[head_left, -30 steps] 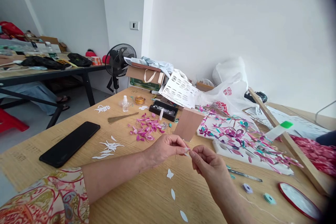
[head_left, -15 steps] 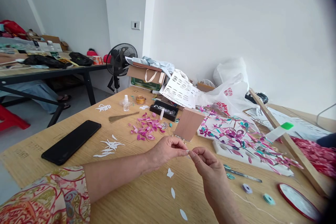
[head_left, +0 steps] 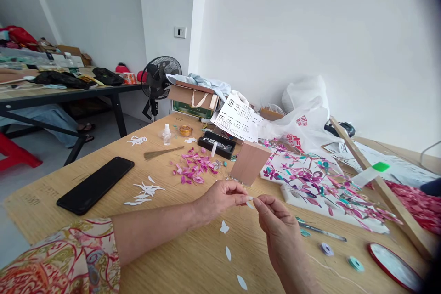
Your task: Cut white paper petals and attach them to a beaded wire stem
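Note:
Over the wooden table, my left hand [head_left: 222,200] pinches a tiny white piece [head_left: 251,198] between thumb and fingertips. My right hand [head_left: 277,223] is closed in a pinch just to its right, fingertips nearly meeting the left ones; what it grips is too small to make out. Below the hands, a white star-shaped cutout [head_left: 224,227] and two white petal cutouts [head_left: 228,253] lie in a row. More slim white cutouts [head_left: 146,189] are heaped left of my forearm. Beyond my hands stand a small wooden board [head_left: 248,164] and a pile of pink petals [head_left: 193,165].
A black phone [head_left: 96,186] lies at left. Behind are a spray bottle [head_left: 166,135] and a black tray [head_left: 217,144]. At right are pink flower sprays [head_left: 310,174], tweezers [head_left: 324,230], thread spools [head_left: 355,263], a wooden bar [head_left: 382,193] and a red-rimmed round dish [head_left: 394,266].
My hands stay pinched together, with fingertips slightly farther apart and more of the white piece showing. The whole view has shifted slightly.

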